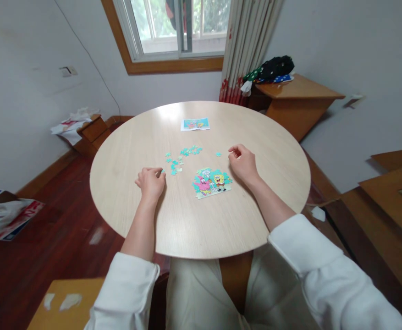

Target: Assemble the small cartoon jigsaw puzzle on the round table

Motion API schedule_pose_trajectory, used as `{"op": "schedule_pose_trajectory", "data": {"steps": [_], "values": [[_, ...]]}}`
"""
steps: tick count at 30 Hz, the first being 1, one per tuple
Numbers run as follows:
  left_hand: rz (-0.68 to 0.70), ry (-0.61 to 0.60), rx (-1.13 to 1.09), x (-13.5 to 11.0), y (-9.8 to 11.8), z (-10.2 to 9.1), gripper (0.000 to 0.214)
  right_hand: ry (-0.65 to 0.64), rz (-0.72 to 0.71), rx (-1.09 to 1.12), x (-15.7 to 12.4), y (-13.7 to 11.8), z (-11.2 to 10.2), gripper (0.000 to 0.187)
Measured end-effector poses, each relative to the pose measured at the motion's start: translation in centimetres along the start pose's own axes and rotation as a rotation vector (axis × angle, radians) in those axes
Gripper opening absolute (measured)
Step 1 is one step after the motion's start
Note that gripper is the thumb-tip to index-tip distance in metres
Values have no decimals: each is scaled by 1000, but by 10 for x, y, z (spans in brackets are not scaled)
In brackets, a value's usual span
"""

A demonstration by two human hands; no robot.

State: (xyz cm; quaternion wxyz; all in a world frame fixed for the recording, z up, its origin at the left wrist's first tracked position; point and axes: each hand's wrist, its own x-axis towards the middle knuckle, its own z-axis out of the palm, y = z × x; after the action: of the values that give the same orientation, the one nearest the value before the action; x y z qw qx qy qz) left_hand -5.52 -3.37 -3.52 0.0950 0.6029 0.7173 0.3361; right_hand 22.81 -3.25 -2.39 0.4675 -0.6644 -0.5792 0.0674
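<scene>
A partly joined jigsaw puzzle (pixel 212 183) with cartoon figures, pink and yellow among them, lies on the round table between my hands. My left hand (pixel 151 183) is left of it with curled fingers, its fingertips beside a small teal puzzle piece (pixel 163 171); whether they grip anything is hidden. Several loose puzzle pieces (pixel 175 164) spread out beyond that hand, with more teal pieces (pixel 191 150) farther back. At the puzzle's upper right, my right hand (pixel 243 161) has its fingers curled in, and their inside does not show. One single piece (pixel 218 154) lies just left of it.
A printed reference picture (pixel 195 124) lies toward the far side of the pale round table (pixel 125 137). Behind stand a window and a curtain (pixel 249 41). A wooden desk (pixel 300 89) with cloth on it is at the right. A wooden stool (pixel 63 302) is at lower left.
</scene>
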Motion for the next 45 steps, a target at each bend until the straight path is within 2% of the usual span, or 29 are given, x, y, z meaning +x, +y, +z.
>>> {"op": "schedule_pose_trajectory", "data": {"steps": [5, 12, 16, 19, 22, 25, 29, 33, 37, 42, 45], "values": [[-11, -9, -28, 1, -1, 0, 11, -141, -17, -195, 8, 25, 7, 33], [-29, 24, -132, 0, 3, -1, 7, -300, -206, -265, 9, 29, 16, 34], [-31, 44, -188, -1, 7, -4, 6, -276, -176, -254, 11, 29, 14, 27], [9, 60, -352, -1, 10, -5, 5, -245, -128, -247, 11, 29, 12, 27], [35, 25, -553, 1, 13, -3, 9, -238, -93, -262, 12, 28, 11, 30], [3, -27, -667, 1, 15, -2, 11, -246, -81, -267, 12, 28, 10, 22], [-18, -132, -822, -1, 17, -3, 14, -234, -75, -288, 12, 27, 10, 18], [-74, -296, -999, -4, 18, -5, 25, -206, -42, -354, 11, 25, 9, 27], [-171, -499, -1203, -10, 22, -10, 33, -237, -27, -390, 11, 23, 8, 22], [-187, -752, -1330, -16, 28, -19, 32, -221, -55, -389, 12, 28, 11, 19], [-212, -832, -1407, -19, 30, -22, 30, -207, -88, -363, 12, 31, 13, 24]]}}
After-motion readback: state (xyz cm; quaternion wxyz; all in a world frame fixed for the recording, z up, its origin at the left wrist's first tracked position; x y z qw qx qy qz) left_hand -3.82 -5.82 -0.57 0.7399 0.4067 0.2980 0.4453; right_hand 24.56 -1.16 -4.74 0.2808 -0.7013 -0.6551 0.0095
